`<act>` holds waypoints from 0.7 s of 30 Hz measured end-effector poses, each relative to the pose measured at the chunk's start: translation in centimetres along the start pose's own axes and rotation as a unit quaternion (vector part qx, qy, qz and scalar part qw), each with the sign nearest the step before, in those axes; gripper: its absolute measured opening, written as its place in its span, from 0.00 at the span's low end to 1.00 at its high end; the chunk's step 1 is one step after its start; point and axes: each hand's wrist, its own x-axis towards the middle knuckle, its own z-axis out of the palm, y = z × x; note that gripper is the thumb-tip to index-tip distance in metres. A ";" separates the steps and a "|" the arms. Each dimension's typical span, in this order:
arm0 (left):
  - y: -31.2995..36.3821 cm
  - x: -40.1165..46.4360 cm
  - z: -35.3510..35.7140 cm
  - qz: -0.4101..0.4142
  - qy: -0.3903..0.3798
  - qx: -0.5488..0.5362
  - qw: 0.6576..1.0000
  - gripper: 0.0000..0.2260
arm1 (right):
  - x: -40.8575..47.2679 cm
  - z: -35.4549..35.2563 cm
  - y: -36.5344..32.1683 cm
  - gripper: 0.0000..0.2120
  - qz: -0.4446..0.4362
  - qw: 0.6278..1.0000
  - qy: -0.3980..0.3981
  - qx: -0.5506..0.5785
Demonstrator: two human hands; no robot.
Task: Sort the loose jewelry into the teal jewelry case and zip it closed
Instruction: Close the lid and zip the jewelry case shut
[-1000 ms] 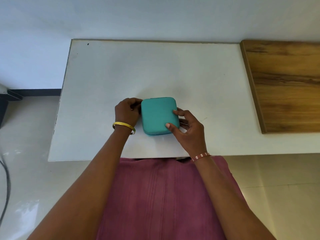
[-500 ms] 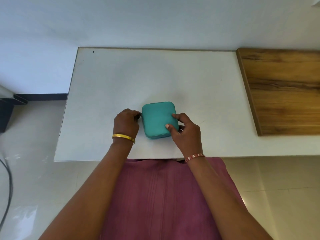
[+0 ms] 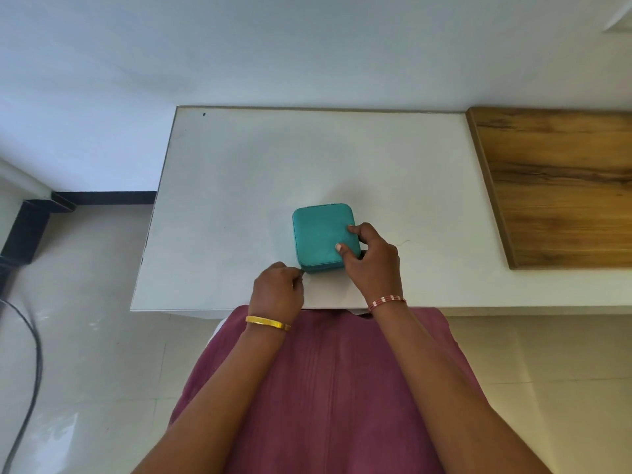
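Note:
The teal jewelry case (image 3: pixel 321 230) lies with its lid down on the white table (image 3: pixel 239 172), near the front edge. My right hand (image 3: pixel 372 265) grips its near right corner, with thumb and a finger on the lid. My left hand (image 3: pixel 277 292) is at the case's near left corner, fingers curled and pinching what looks like the zipper pull (image 3: pixel 302 272). No loose jewelry shows on the table.
A wooden board (image 3: pixel 561 186) covers the table's right end. The table's front edge runs just in front of my hands. A dark cable (image 3: pixel 32 364) lies on the floor at the left.
My left hand has slid from the case's left side down to its near left corner, along the zipper line. My right hand keeps its hold on the case.

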 end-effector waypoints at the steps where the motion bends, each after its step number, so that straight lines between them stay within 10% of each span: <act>1: 0.3 -0.2 0.2 -0.006 -0.002 -0.004 1.000 0.10 | 0.0 0.0 0.0 0.15 0.000 1.000 0.000 -0.004; 14: 2.0 -0.5 2.7 -0.100 -0.035 -0.217 0.970 0.09 | -1.3 0.3 1.2 0.22 0.062 0.985 0.053 0.151; 17: 2.0 -0.6 2.7 -0.105 -0.029 -0.240 0.965 0.08 | -2.6 1.3 1.7 0.08 0.160 0.960 0.145 0.180; 21: 2.0 -0.7 2.7 -0.076 -0.021 -0.224 0.971 0.08 | -3.2 1.9 2.2 0.11 0.172 0.977 0.053 0.116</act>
